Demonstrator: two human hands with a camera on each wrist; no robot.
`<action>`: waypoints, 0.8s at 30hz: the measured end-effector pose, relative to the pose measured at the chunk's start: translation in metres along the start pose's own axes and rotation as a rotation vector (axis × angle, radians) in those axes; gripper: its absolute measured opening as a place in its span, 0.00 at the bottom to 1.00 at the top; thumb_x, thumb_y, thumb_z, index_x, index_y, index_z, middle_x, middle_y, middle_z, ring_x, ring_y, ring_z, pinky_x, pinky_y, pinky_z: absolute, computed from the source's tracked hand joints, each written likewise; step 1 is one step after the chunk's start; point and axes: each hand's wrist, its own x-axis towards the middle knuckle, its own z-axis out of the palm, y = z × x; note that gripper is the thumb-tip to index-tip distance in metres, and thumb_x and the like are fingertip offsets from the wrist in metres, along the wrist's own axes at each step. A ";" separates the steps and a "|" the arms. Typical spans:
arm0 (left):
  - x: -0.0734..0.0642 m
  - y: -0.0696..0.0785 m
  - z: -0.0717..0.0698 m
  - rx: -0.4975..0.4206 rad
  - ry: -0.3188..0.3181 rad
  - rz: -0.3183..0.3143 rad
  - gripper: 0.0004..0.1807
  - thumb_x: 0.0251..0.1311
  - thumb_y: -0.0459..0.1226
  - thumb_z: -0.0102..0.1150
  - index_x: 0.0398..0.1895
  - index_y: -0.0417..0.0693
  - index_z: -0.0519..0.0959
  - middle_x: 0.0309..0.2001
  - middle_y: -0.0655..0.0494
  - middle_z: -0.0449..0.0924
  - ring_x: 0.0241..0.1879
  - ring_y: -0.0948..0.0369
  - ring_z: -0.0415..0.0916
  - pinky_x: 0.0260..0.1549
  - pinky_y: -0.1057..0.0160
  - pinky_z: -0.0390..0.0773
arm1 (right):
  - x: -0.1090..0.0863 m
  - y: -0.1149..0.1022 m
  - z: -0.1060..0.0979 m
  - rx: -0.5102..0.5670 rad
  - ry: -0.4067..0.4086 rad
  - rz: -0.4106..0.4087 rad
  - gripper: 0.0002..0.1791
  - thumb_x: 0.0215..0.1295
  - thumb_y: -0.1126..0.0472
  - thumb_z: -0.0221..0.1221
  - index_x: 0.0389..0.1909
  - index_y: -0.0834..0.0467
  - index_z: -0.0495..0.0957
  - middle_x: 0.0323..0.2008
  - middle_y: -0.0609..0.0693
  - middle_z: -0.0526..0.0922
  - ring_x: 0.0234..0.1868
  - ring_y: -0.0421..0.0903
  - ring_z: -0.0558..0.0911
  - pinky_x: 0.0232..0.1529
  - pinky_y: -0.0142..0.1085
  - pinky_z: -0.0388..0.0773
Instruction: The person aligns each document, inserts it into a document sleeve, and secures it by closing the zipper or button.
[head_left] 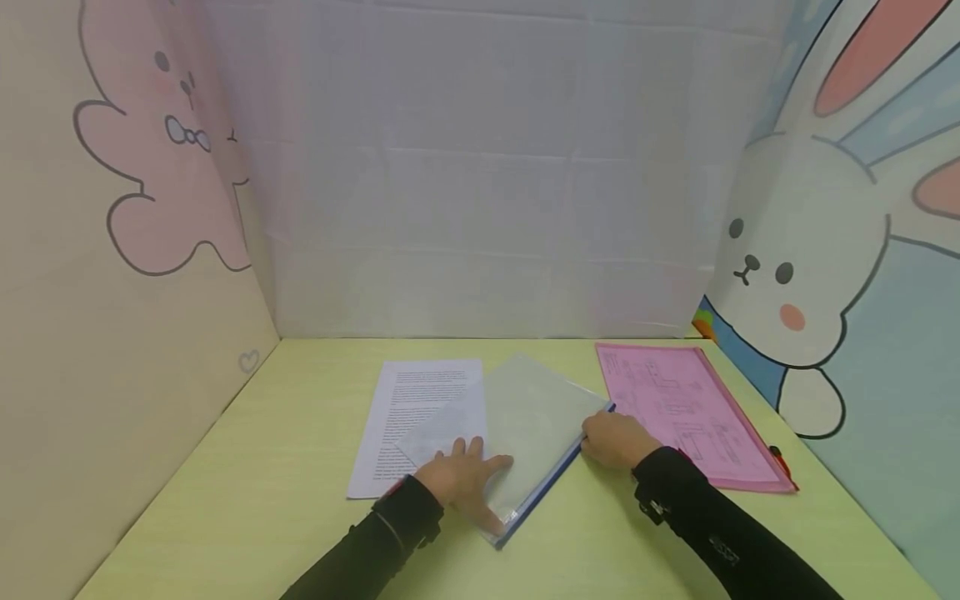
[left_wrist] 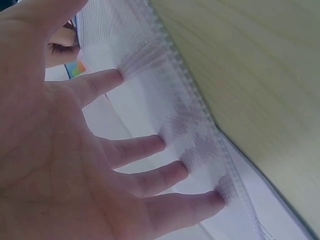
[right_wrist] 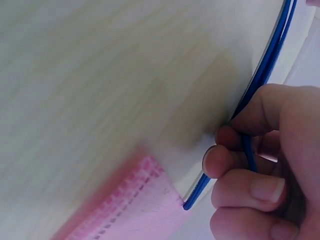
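A clear plastic zip document pouch (head_left: 536,392) lies slanted on the table, its blue zip edge (head_left: 551,482) facing the near right. My left hand (head_left: 461,482) rests on its near corner with the fingers spread; in the left wrist view the fingertips (left_wrist: 172,172) press into the textured plastic (left_wrist: 145,107). My right hand (head_left: 618,442) pinches the blue edge near its far end. Seen from the right wrist, thumb and curled fingers close around the blue strip (right_wrist: 267,62), which parts into two lines above the hand. Whether a slider sits between the fingers I cannot tell.
A printed sheet of paper (head_left: 412,396) lies at the left, partly under the pouch. On the right is a pink zip pouch (head_left: 667,392) with line drawings showing through and a red edge. White sheeting (head_left: 480,183) hangs behind; cartoon-painted walls (head_left: 885,400) stand at both sides.
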 end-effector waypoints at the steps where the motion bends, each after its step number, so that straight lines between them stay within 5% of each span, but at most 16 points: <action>1: 0.000 0.000 0.000 0.001 0.002 0.000 0.54 0.41 0.63 0.78 0.75 0.70 0.65 0.65 0.44 0.64 0.58 0.49 0.63 0.60 0.36 0.68 | 0.000 0.001 0.000 -0.005 -0.001 0.002 0.09 0.64 0.63 0.58 0.25 0.60 0.73 0.24 0.50 0.72 0.26 0.48 0.70 0.30 0.47 0.73; 12: -0.001 0.000 0.002 0.010 0.014 0.009 0.54 0.41 0.64 0.77 0.75 0.70 0.66 0.63 0.46 0.66 0.56 0.51 0.63 0.58 0.37 0.69 | 0.005 0.014 -0.002 -0.024 -0.025 0.104 0.09 0.66 0.61 0.57 0.27 0.59 0.75 0.25 0.51 0.73 0.27 0.49 0.71 0.31 0.46 0.72; 24: -0.002 0.000 0.000 0.013 0.001 -0.006 0.54 0.41 0.64 0.77 0.76 0.70 0.65 0.68 0.43 0.63 0.62 0.48 0.63 0.61 0.36 0.67 | 0.006 0.016 -0.002 -0.037 0.017 0.087 0.09 0.65 0.61 0.57 0.25 0.59 0.74 0.24 0.52 0.75 0.26 0.49 0.72 0.31 0.50 0.76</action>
